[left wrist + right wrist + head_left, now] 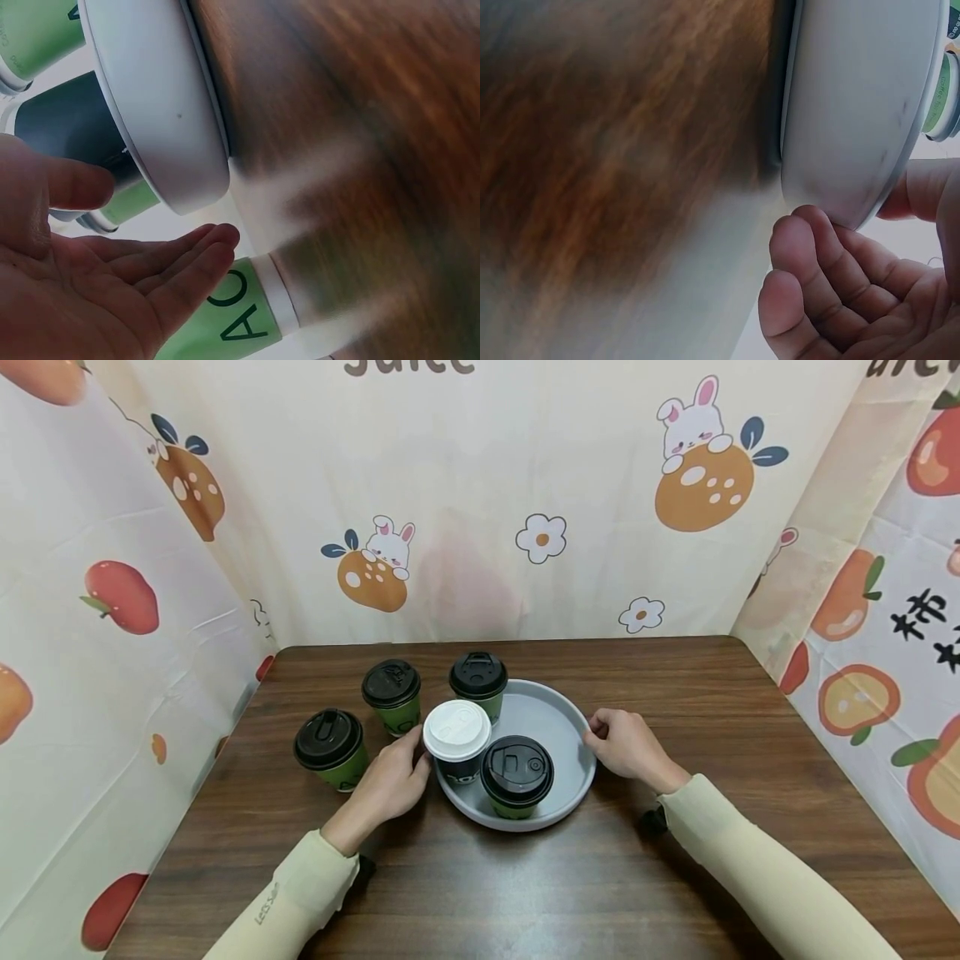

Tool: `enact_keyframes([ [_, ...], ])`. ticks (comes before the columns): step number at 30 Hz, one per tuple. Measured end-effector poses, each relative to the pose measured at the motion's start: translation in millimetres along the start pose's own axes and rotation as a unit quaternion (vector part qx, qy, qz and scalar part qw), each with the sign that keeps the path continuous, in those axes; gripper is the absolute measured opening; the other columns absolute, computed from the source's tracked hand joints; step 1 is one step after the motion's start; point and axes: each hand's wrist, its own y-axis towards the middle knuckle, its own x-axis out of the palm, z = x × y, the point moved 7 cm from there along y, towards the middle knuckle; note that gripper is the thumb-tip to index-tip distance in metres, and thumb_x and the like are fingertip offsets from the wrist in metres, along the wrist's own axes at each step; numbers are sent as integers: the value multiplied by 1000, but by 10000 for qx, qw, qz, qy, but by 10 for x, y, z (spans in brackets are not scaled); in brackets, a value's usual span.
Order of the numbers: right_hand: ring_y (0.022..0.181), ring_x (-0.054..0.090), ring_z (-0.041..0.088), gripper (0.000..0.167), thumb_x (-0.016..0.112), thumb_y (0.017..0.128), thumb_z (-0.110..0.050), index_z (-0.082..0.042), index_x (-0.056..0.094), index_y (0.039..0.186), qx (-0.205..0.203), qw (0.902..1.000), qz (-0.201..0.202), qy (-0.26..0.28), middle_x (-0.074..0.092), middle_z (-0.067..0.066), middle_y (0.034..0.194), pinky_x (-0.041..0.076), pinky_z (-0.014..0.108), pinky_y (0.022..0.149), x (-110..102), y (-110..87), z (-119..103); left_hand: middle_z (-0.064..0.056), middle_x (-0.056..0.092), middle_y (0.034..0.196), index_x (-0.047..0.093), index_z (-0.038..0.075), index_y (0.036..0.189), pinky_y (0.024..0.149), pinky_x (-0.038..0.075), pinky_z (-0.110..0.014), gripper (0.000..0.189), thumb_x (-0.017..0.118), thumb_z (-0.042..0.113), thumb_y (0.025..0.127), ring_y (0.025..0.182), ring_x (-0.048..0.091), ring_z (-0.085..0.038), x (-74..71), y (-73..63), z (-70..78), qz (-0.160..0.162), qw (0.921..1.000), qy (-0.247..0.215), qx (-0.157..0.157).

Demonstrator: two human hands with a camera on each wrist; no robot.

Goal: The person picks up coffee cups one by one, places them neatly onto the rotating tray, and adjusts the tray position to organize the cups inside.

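A round grey tray (564, 727) carries a cup with a white lid (457, 731), a green cup with a black lid (517, 772) at the front, and another black-lidded green cup (478, 677) at the back. My right hand (628, 747) pinches the tray's right rim, fingers against the outer wall (855, 112) and thumb on the inner side. At the left rim, beside the white-lidded cup, is my left hand (390, 781). Its fingers are extended, with a gap to the tray wall (161, 97) in the left wrist view.
Two black-lidded green cups stand on the wooden table (480, 893) left of the tray: one (393, 693) behind my left hand, the other (330, 747) farther left. Printed curtains (480, 485) enclose the table's back and sides.
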Motion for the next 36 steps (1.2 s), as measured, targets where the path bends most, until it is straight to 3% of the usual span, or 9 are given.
enact_keyframes([
  [18,64,56,17,9,66,90,-16,-10,64,85,10,9999,-51,-131,64,1,75,46,31,59,1,-84,-30,-19,57,144,44,2,152,106,47,-53,53,53,21,104,132,55,-33,-18,-21,15,21,10000,26,6],
  [36,60,53,16,11,65,89,-19,-12,61,81,23,9996,-156,-228,60,-1,68,42,32,56,1,-198,-70,-23,51,150,38,-3,155,110,43,-55,59,53,23,105,137,50,-37,-40,-45,15,-96,9997,40,-210],
])
